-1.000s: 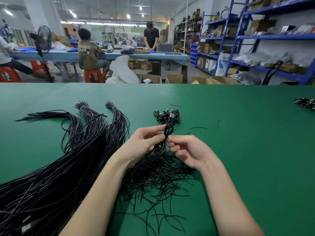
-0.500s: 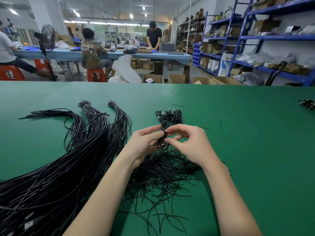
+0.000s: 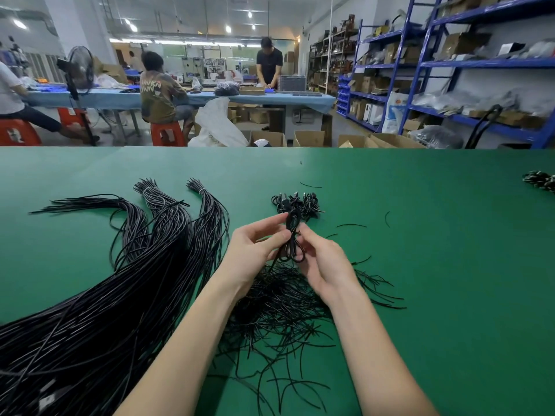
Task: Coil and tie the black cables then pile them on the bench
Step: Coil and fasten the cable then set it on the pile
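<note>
Stretching across the whole lower view: a green table (image 3: 435, 265), carrying everything below. Sprawling over its left side: a big mass of long black cables (image 3: 90, 319), fanning at the far end into 3 bundles, 2 of them cinched near the tips with pale ties. Lying under and between the forearms: a loose heap of short black tie wires (image 3: 279, 313), spilling toward the near edge, with a few strays scattered further right. Sitting just beyond the hands: a small pile of coiled cables (image 3: 295, 202), already tied, connectors poking out.

Hovering above the tie-wire heap, near the table's middle: a left hand (image 3: 255, 253) and a right hand (image 3: 326, 265), facing each other with a single coiled cable (image 3: 292, 238) between them. Pinching the coil at its waist: the left thumb and forefinger, curled onto it. Closing on the same spot from the other side: the right fingers (image 3: 309, 238), narrow and bent around the coil; impossible to tell whether a tie wire is sitting in that grip. Standing roughly upright in the hands: the coil itself, upper loops overlapping the tied pile behind, lower loop hanging clear between the palms, 1 thin tail trailing down-left.

Peeking in at the far right edge of the table: another dark bundle (image 3: 540, 181), well apart.
</note>
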### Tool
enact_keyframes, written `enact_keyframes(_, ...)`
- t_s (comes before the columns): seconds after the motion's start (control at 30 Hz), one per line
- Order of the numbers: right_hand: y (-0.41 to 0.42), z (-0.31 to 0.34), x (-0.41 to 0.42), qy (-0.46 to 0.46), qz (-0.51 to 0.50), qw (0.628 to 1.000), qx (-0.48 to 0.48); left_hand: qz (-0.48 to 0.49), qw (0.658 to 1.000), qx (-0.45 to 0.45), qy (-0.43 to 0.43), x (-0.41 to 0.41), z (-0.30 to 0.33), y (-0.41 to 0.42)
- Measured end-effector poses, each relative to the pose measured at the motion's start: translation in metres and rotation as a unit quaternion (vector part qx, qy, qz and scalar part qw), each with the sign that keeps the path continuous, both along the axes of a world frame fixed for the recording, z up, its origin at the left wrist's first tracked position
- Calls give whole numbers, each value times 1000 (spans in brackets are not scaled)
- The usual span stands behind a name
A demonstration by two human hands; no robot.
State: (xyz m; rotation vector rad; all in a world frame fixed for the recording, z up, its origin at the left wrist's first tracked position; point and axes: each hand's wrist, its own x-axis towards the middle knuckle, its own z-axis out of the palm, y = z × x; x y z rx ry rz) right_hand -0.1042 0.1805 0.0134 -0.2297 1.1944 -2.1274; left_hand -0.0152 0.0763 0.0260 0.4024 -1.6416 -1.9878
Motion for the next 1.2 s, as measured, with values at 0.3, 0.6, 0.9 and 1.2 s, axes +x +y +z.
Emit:
enact_keyframes(0.3,7,-11,-3,514,-187,821,162,3,996,86,-21,1,0,-7)
enact_keyframes(0.6,13,-3,-5,570,-130,784,208,-15,998,36,-41,8,4,-10)
enact_keyframes(0.9,27,19,-11,307,116,921,208,-9,997,-26,-72,9,5,-12)
enact_keyframes(1.2,32,15,-15,548,-40,806,220,-89,991,75,-62,14,5,-18)
